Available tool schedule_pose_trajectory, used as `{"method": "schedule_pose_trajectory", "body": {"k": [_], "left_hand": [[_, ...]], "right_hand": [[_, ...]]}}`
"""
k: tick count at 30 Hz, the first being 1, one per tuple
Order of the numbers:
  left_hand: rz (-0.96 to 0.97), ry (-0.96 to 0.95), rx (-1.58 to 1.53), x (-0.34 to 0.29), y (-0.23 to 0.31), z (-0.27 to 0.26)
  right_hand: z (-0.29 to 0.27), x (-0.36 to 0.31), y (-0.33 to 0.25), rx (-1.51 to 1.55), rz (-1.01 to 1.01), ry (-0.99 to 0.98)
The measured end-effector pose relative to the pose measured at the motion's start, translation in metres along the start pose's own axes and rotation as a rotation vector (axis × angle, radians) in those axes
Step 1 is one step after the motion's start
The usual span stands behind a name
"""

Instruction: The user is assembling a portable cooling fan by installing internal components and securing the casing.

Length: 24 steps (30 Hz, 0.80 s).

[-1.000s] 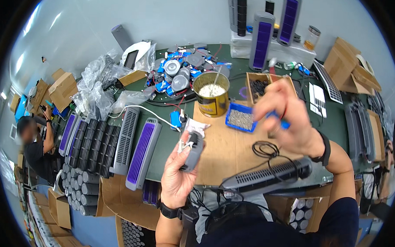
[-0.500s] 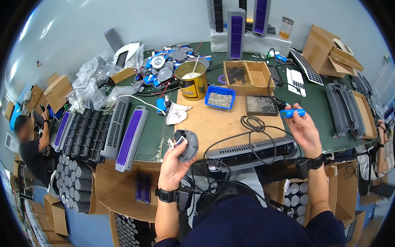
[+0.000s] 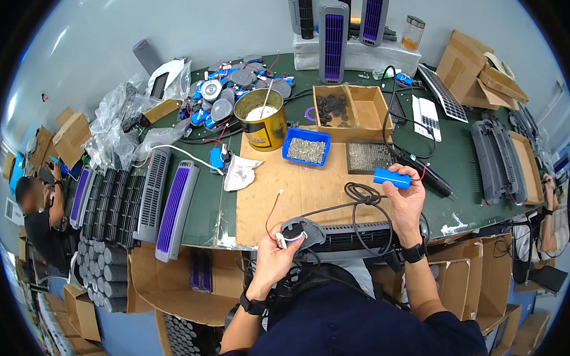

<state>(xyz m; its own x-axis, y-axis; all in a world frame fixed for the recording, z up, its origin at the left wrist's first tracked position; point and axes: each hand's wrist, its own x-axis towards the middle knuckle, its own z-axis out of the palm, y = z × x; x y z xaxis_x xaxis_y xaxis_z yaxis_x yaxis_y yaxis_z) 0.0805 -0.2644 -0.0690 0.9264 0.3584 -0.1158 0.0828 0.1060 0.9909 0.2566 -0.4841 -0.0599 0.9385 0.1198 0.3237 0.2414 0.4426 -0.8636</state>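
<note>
1. One small, smooth blue cylinder [image 3: 392, 178] is gripped between the thumb and fingers of the right hand [image 3: 407, 204], raised above the right part of a flat brown cardboard sheet [image 3: 269, 193]; a thin red lead shows beside that hand.
2. The left hand [image 3: 276, 258] is closed on a rounded grey plastic part [image 3: 314, 232] with a white wire; a red lead [image 3: 272, 216] tipped with a small white connector sticks up there.
3. A long grey slatted tower fan [image 3: 342, 238] lies along the sheet's near edge, a looped black cable [image 3: 357, 212] over it. Whether the grey part touches the fan, I cannot tell.
4. Farther off on the sheet stand a yellow-and-black metal tin [image 3: 264, 134], left, a blue plastic tray [image 3: 288, 155] of small metal pieces, middle, and a dark rectangular block [image 3: 370, 158], right.
5. A black pen-shaped electric screwdriver [image 3: 432, 179] is on the green bench [image 3: 218, 207], just right of the right hand.
</note>
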Motion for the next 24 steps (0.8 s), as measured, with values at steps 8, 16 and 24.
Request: {"method": "schedule_pose_trajectory", "body": {"k": [8,16,24], "left_hand": [[0.097,0.302,-0.208,0.027,-0.013,0.009],[0.107,0.206,-0.143,0.027,-0.010,-0.001],[0.230,0.191,0.063,0.016,-0.006,0.008]], "right_hand": [[0.031,0.040,0.021,-0.054,-0.056,-0.081],[0.017,0.072,-0.011,-0.273,0.536,-0.631],[0.004,0.109,-0.002,0.068,0.950,-0.778]]}}
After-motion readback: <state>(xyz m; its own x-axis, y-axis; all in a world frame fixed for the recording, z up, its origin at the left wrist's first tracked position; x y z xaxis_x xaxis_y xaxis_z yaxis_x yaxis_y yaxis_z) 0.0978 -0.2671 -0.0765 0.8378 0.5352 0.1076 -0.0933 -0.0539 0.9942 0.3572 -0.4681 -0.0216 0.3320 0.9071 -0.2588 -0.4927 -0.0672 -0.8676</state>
